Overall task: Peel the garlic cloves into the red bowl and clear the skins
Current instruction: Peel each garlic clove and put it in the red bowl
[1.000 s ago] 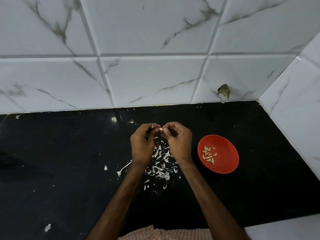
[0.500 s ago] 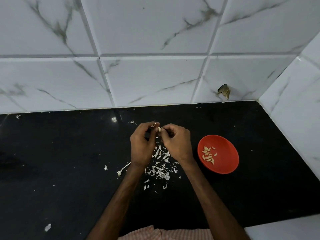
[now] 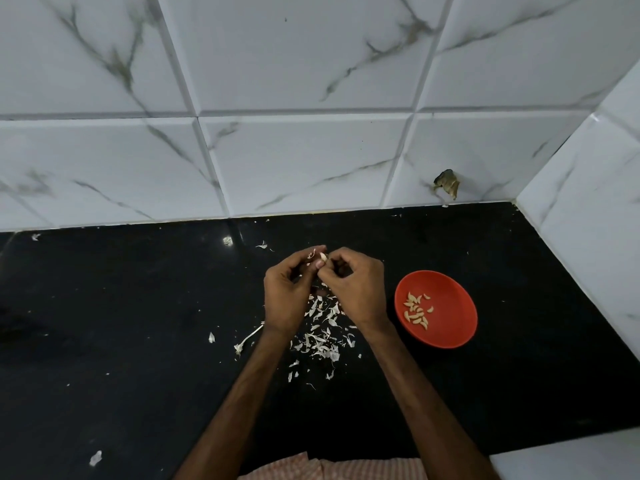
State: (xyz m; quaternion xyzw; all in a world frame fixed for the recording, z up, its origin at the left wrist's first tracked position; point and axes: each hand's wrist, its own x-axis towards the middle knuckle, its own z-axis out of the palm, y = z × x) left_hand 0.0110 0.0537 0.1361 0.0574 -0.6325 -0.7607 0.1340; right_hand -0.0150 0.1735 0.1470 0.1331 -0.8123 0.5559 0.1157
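Both hands meet above the black counter (image 3: 121, 306). My left hand (image 3: 285, 292) pinches a pale garlic clove (image 3: 322, 257) at its fingertips, with a shred of skin sticking up beside it. My right hand (image 3: 356, 289) has its fingertips curled onto the same clove from the right. A red bowl (image 3: 450, 327) sits on the counter to the right of my right hand and holds several peeled cloves (image 3: 417, 311). A scatter of white garlic skins (image 3: 323, 336) lies on the counter under and behind my hands.
A dry garlic stem (image 3: 247, 339) lies left of my left wrist, with stray skin flakes (image 3: 95, 458) further out. White marble tile walls (image 3: 311, 150) close the counter at the back and right. A chipped hole (image 3: 447, 186) marks the back wall.
My hands have stayed in the same spot while the fingers work the clove; more of the pale clove now shows between the fingertips. The bowl has not moved.
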